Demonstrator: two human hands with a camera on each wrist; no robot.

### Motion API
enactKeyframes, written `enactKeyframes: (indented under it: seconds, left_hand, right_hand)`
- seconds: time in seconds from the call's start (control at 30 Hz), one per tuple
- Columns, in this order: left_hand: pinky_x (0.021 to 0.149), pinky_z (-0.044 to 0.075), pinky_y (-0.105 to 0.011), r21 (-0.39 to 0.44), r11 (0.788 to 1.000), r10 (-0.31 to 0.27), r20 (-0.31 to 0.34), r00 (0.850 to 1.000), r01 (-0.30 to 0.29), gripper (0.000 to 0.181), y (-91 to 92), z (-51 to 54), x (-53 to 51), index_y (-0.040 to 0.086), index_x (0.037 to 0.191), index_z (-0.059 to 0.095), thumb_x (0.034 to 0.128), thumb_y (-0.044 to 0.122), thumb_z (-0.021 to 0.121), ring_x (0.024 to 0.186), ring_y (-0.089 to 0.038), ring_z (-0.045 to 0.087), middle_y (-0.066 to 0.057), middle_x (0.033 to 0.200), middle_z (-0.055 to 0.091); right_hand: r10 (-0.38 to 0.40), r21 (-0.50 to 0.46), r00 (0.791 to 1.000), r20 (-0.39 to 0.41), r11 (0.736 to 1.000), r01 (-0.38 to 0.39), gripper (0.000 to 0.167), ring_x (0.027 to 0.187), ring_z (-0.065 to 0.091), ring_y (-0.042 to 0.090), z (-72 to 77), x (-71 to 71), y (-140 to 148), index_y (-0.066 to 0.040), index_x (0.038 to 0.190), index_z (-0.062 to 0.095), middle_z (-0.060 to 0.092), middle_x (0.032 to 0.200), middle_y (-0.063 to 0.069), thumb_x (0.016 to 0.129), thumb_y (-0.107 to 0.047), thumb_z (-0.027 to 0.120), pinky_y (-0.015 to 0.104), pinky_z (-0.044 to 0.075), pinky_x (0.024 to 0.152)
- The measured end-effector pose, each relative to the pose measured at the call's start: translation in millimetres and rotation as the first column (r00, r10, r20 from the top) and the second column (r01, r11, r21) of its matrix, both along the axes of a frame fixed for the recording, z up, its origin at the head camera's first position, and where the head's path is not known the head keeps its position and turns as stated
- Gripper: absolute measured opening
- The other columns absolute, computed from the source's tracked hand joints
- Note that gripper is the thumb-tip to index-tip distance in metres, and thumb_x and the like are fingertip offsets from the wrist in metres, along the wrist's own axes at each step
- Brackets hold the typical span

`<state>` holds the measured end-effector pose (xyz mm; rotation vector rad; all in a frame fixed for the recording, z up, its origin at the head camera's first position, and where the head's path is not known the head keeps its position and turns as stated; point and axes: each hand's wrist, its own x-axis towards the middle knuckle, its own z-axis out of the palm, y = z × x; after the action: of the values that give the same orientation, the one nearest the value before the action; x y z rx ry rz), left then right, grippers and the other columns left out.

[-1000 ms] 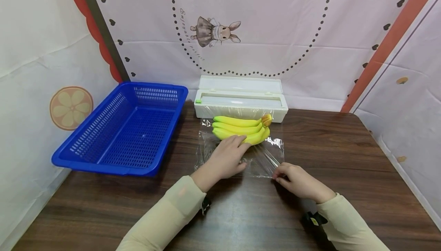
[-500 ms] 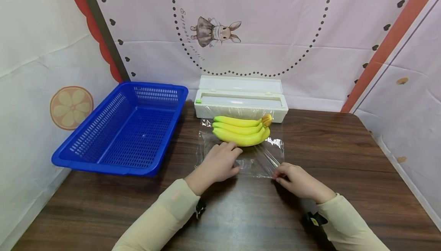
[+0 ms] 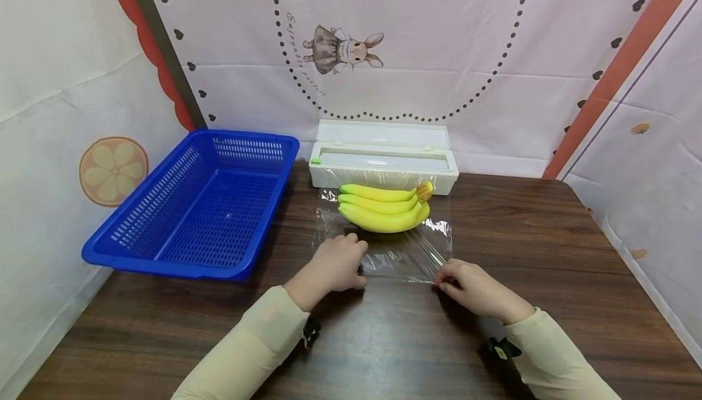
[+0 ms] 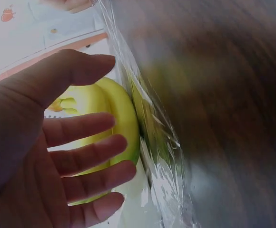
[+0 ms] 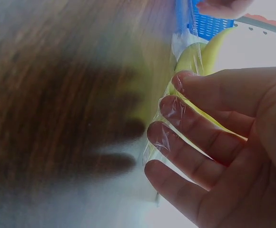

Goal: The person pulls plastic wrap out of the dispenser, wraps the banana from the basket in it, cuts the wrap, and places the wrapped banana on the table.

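A bunch of yellow bananas [image 3: 384, 208] with green tips lies on a sheet of clear plastic wrap [image 3: 395, 263], stem to the right. The wrap runs out of a white dispenser box [image 3: 384, 174] whose lid stands up. My right hand [image 3: 479, 290] pinches the near right corner of the wrap; in the right wrist view, film covers its fingertips [image 5: 169, 107]. My left hand [image 3: 331, 266] hovers around the near left part of the wrap. Its fingers and thumb are apart with nothing between them, as the left wrist view shows. Whether it touches the film I cannot tell.
To the left stands a blue plastic basket [image 3: 252, 253] with slotted walls and nothing in it. Behind the dispenser hangs a printed cloth [image 3: 422, 34]. Cloth walls border the dark wooden table [image 3: 526, 223] on both sides.
My left hand has drawn back from the front banana, toward me and to the left, over the near left of the wrap. The right hand stays at its corner. Bananas and dispenser have not moved.
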<state>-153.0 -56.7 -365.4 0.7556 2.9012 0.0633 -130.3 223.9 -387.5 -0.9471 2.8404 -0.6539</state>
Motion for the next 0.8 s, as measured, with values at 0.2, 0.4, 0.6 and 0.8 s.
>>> enactKeyframes:
  seconds: [0.2, 0.4, 0.6, 0.8]
  left_hand:
    - [0.065, 0.048, -0.036, 0.003, 0.999, 0.031, 0.07, 0.997, -0.032, 0.041, -6.8, -1.2, 0.2, 0.013, 0.102, 0.063, 0.0729, 0.038, 0.078, 0.081, -0.021, 0.057, -0.004, 0.094, 0.057]
    - [0.071, 0.051, -0.041, -0.03, 0.997, 0.077, 0.113, 0.991, -0.074, 0.048, -10.9, -2.1, -0.8, 0.014, 0.114, 0.063, 0.0733, 0.034, 0.078, 0.09, -0.024, 0.061, -0.006, 0.107, 0.061]
    - [0.082, 0.05, -0.048, -0.058, 0.99, 0.133, 0.144, 0.981, -0.126, 0.044, -14.2, -0.9, -0.4, 0.013, 0.109, 0.064, 0.0718, 0.029, 0.08, 0.092, -0.026, 0.061, -0.007, 0.106, 0.062]
    - [0.072, 0.052, -0.043, -0.076, 0.986, 0.161, 0.16, 0.974, -0.15, 0.037, -18.9, -3.5, -1.3, 0.012, 0.1, 0.066, 0.0697, 0.024, 0.082, 0.086, -0.026, 0.061, -0.007, 0.1, 0.062]
  right_hand:
    - [0.001, 0.0, 1.0, 0.008, 1.0, -0.001, 0.006, 0.08, 0.059, 0.007, 0.7, 0.1, -0.3, -0.01, 0.088, 0.067, 0.06, 0.084, -0.005, 0.088, -0.007, 0.062, 0.029, 0.051, 0.071]
    - [0.001, -0.001, 1.0, 0.002, 1.0, -0.001, 0.006, 0.08, 0.059, 0.007, 0.9, 0.0, -0.3, -0.01, 0.088, 0.067, 0.061, 0.084, -0.005, 0.087, -0.006, 0.063, 0.029, 0.051, 0.071]
    - [-0.001, -0.001, 1.0, 0.002, 1.0, 0.001, 0.006, 0.08, 0.058, 0.007, 1.1, -0.4, -0.2, -0.01, 0.088, 0.067, 0.06, 0.084, -0.005, 0.087, -0.005, 0.063, 0.028, 0.051, 0.07]
    - [-0.001, -0.002, 1.0, 0.01, 1.0, 0.001, 0.007, 0.08, 0.058, 0.006, 0.2, -0.8, 0.7, -0.01, 0.088, 0.068, 0.061, 0.084, -0.006, 0.087, -0.006, 0.062, 0.027, 0.051, 0.07]
